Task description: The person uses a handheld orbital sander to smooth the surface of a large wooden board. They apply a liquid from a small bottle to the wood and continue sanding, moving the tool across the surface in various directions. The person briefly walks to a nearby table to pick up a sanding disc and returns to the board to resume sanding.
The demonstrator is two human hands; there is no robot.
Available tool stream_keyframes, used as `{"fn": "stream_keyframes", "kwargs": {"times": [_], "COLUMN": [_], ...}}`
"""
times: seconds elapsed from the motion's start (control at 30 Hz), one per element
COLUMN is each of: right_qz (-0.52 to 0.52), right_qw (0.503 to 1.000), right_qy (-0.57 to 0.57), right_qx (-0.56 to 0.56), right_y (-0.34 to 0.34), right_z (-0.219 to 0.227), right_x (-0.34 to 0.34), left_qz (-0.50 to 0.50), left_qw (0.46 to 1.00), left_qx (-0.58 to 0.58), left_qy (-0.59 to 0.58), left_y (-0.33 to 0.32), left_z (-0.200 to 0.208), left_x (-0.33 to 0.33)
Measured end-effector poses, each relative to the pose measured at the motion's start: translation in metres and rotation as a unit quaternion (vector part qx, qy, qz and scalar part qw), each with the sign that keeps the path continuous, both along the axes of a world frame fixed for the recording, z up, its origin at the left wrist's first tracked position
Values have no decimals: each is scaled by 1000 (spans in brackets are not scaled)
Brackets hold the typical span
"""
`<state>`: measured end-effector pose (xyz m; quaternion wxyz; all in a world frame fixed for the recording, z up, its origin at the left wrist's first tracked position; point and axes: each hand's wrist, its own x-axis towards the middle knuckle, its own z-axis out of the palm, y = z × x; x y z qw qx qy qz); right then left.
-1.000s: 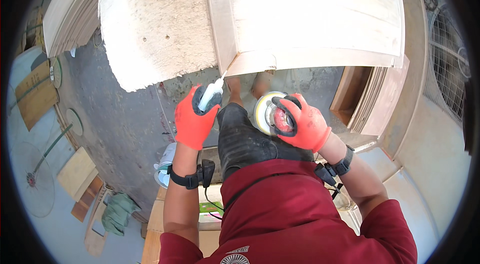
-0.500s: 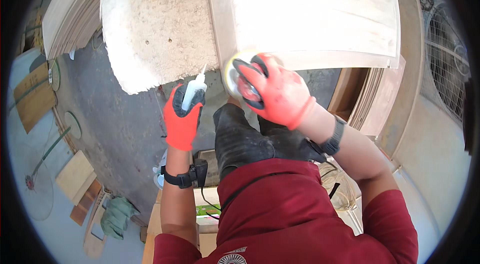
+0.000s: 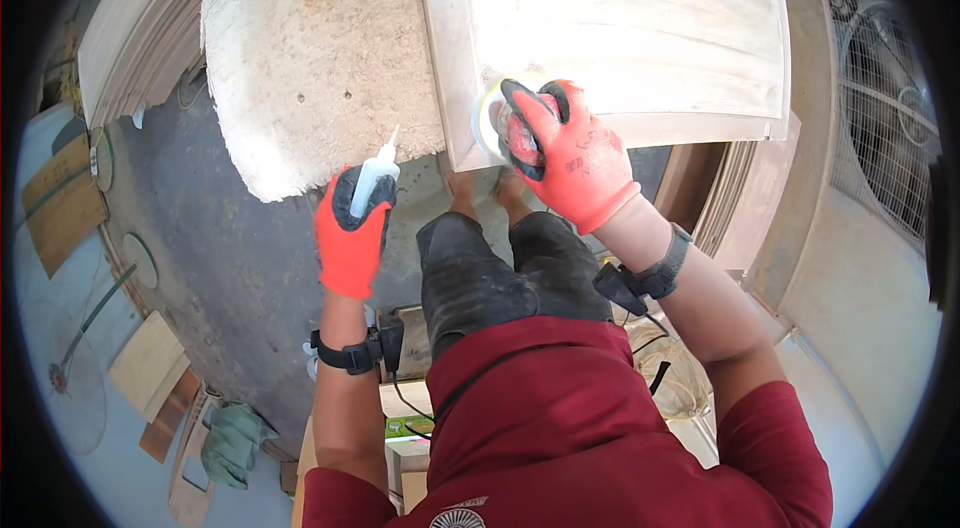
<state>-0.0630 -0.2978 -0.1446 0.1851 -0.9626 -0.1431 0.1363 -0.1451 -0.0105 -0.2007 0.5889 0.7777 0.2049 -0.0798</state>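
Observation:
My left hand [image 3: 352,233], in a red glove with dark fingers, is closed round a translucent white squeeze bottle [image 3: 373,183], its thin nozzle pointing up and away. The bottle is just off the near edge of a rough, pale fibrous board [image 3: 320,38]. Farther right, my right hand [image 3: 575,153], gloved alike, grips a round disc-shaped tool [image 3: 488,118] with a pale yellow-white rim and red middle; its exact kind is unclear. That tool is at the near left corner of a whitish framed wooden panel [image 3: 620,18], and my hand partly covers it. Whether it touches the panel cannot be told.
Stacked panels [image 3: 150,28] stand at the far left, and more boards [image 3: 735,188] below the framed panel on the right. A large caged fan [image 3: 885,108] is at the right wall. Cardboard [image 3: 65,203] and a green cloth [image 3: 235,443] lie left. My legs are close to the work.
My right hand has shifted right and slightly away with the round tool, from off the panel's near edge to its corner. My left hand has moved slightly left with the bottle.

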Motion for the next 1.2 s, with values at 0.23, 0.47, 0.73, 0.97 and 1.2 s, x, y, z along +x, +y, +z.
{"fn": "stream_keyframes", "kwargs": {"times": [0.23,0.47,0.73,0.97,1.2], "right_qz": [52,-88,94,-108,-106], "right_qw": [999,996,995,992,992], "right_qy": [10,-17,-19,-69,-65], "right_qx": [9,-24,3,-19,4], "right_y": [27,-23,25,-2,-13], "right_z": [-2,-1,-6,-10,-10], "right_x": [-15,25,-1,106,89], "left_qz": [-52,-51,-63,-23,-20], "left_qw": [997,998,998,994,995], "left_qx": [59,26,-27,-106,-95], "left_qy": [-1,-1,5,14,25], "left_y": [5,25,10,7,2], "left_z": [12,-2,-5,-12,-11], "left_x": [21,29,61,82,92]}}
